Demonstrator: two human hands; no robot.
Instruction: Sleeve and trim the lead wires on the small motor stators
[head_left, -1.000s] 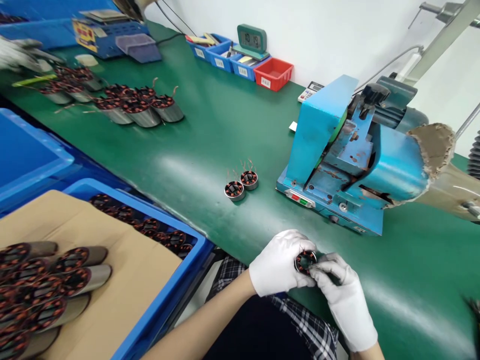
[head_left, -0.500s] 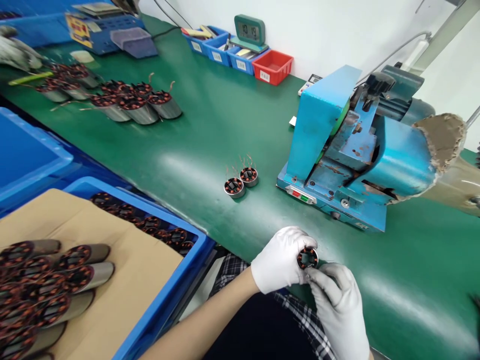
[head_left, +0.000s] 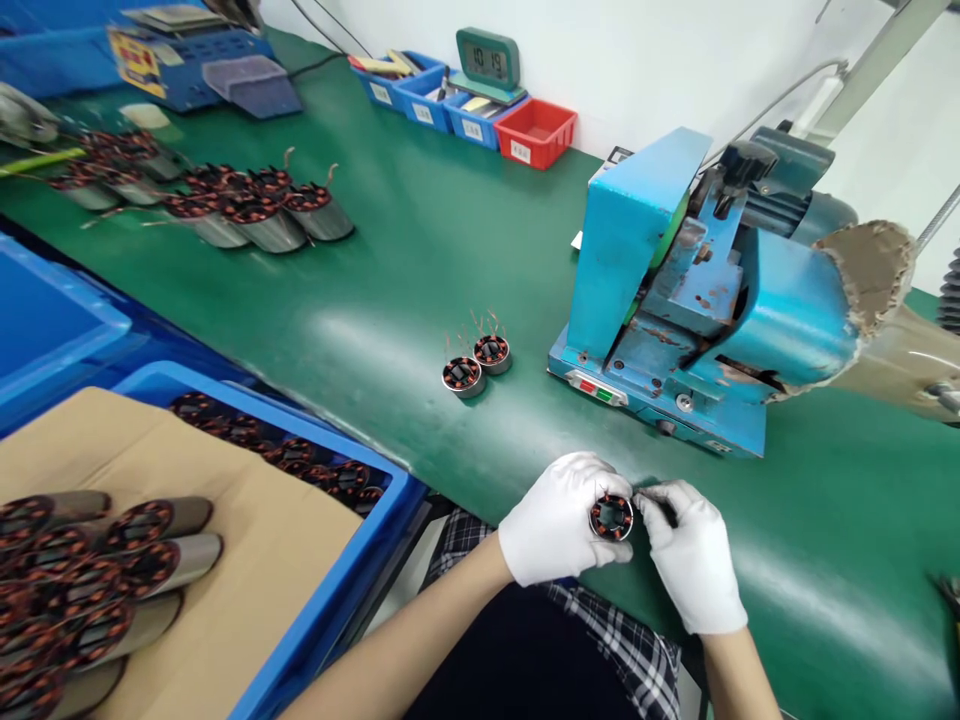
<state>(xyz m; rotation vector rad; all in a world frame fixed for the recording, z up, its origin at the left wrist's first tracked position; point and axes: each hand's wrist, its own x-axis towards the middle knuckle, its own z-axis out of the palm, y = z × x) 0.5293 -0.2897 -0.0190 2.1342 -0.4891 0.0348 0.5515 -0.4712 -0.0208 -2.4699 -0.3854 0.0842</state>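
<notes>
Stator (head_left: 609,533) between left fingers (head_left: 604,475)

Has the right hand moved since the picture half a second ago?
Yes: judged against the blue machine, the right hand has moved forward, closer to the machine's base.

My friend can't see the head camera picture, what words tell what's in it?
A white-gloved left hand holds a copper-wound metal ring, with the right hand, gloved too, close beside it, at a green table. Ahead, two similar rings stand near a blue machine. At lower left, more wound metal parts lie on cardboard.
</notes>
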